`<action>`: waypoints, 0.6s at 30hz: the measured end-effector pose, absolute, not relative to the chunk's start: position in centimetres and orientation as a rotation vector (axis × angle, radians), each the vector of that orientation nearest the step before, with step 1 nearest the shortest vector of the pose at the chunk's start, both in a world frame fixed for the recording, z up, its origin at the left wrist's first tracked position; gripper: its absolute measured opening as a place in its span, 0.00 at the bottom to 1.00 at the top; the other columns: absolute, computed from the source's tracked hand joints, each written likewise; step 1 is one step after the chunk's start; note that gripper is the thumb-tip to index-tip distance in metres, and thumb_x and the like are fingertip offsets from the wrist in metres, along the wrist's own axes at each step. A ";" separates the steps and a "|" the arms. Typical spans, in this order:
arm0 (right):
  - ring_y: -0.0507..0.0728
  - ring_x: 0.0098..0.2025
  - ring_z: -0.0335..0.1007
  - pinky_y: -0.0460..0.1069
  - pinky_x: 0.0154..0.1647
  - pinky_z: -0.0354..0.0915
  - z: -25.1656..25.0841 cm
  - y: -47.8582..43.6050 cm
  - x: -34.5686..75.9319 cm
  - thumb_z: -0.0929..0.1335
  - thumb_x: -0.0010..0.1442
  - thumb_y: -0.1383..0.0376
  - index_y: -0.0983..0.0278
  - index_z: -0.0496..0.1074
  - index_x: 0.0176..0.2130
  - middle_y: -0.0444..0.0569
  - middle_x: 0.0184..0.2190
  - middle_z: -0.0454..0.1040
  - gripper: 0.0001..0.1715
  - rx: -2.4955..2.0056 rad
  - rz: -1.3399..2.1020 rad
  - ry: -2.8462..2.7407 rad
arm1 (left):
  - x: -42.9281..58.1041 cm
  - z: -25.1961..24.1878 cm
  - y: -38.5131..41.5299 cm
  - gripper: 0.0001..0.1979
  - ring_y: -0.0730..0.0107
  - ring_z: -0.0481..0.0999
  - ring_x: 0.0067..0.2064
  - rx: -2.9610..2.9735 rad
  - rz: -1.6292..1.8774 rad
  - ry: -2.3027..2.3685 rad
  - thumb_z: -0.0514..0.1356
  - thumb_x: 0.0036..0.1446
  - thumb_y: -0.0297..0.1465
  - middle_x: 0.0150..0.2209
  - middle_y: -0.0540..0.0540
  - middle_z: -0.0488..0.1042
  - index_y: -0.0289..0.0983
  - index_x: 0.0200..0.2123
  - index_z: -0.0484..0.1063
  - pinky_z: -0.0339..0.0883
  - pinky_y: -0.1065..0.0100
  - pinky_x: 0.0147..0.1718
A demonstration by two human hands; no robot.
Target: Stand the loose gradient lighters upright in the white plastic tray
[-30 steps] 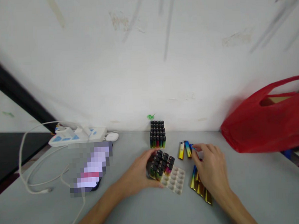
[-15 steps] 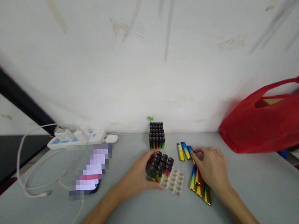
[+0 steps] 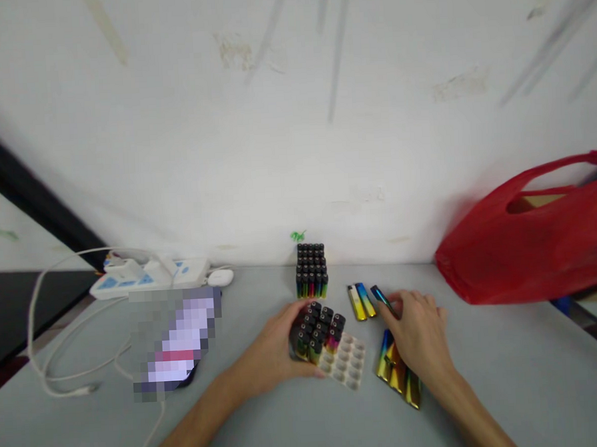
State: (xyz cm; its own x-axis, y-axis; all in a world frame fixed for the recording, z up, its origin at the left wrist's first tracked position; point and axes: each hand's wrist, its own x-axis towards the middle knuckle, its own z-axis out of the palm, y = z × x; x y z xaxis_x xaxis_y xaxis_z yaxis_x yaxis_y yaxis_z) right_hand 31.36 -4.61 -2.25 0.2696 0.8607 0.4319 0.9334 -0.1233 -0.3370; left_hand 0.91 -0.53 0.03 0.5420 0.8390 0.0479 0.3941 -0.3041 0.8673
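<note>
My left hand (image 3: 275,355) curls round the left side of a white tray with oval hollows (image 3: 350,361), its fingers against a cluster of upright black-topped lighters (image 3: 318,326) standing in it. To the right, my right hand (image 3: 417,334) pinches a blue metallic lighter (image 3: 380,297) between thumb and fingers, partly hidden. Two lighters (image 3: 361,301), yellow and blue, lie side by side just left of it. Below that hand lies a pile of shiny gold and blue lighters (image 3: 397,378), partly covered by the hand.
A full block of upright lighters (image 3: 311,269) stands near the wall. At left are a power strip (image 3: 148,278) with cables, a small white case (image 3: 220,277) and a blurred-out phone (image 3: 182,343). A red bag (image 3: 510,252) sits at the right.
My right hand has turned the blue lighter to a different slant, and the two lighters beside it now lie closer together. The left hand stays on the tray.
</note>
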 end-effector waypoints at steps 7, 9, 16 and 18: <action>0.62 0.35 0.69 0.55 0.37 0.62 0.3 -4.5 30.5 0.69 0.69 0.46 0.60 0.72 0.38 0.48 0.32 0.74 0.21 -1.641 0.423 -1.261 | 0.8 0.0 -0.5 0.59 0.35 0.70 0.72 1.918 0.638 0.986 0.86 0.40 0.42 0.72 0.36 0.71 0.43 0.73 0.65 0.60 0.42 0.74; 0.60 0.33 0.68 0.53 0.35 0.63 1.0 -4.7 30.1 0.70 0.68 0.48 0.59 0.71 0.37 0.45 0.30 0.73 0.18 -1.521 0.621 -1.169 | 0.8 -0.1 -0.5 0.59 0.35 0.69 0.72 1.927 0.632 0.986 0.86 0.40 0.42 0.72 0.36 0.71 0.43 0.74 0.65 0.60 0.42 0.74; 0.51 0.22 0.55 0.47 0.23 0.52 1.9 -5.3 28.5 0.72 0.66 0.58 0.60 0.72 0.42 0.37 0.23 0.67 0.09 -1.110 1.277 -0.822 | 0.9 -0.1 -0.5 0.59 0.37 0.69 0.72 1.919 0.638 0.988 0.86 0.40 0.42 0.72 0.36 0.70 0.42 0.73 0.65 0.60 0.44 0.74; 0.50 0.22 0.55 0.46 0.23 0.51 2.1 -5.4 28.3 0.74 0.61 0.60 0.61 0.74 0.42 0.39 0.24 0.68 0.10 -1.056 1.366 -0.758 | 0.9 -0.1 -0.5 0.59 0.36 0.70 0.72 1.915 0.634 0.982 0.86 0.40 0.42 0.72 0.36 0.71 0.42 0.73 0.65 0.60 0.43 0.74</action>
State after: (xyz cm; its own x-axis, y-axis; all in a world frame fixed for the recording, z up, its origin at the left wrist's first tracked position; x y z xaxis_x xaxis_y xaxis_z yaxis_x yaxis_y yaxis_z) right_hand 28.32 -5.41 2.13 0.1009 0.9837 -0.1491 -0.3940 -0.0981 -0.9138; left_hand 0.90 -0.50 -0.09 0.5593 0.8275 0.0492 0.3859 -0.3124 0.8680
